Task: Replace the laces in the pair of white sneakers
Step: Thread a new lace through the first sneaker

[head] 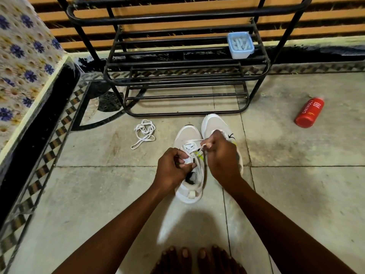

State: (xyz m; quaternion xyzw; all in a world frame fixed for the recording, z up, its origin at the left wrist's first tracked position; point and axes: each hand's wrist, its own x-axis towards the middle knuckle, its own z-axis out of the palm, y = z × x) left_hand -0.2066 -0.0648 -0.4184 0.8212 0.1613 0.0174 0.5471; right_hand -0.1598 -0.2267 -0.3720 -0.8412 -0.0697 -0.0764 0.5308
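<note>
On floor, before rack: two sneakers side by side
Left hand: pinches lace at left sneaker's tongue
Right hand: pinches other lace end
Handling: lace likely limp, light; grip near tip
Spare lace: loose, left of sneakers

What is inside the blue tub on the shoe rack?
The lidless blue tub on the black shoe rack holds a heap of pale, flat strips, likely laces. How many there are, and whatever lies beneath that top layer, is covered and too blurred to tell.
</note>
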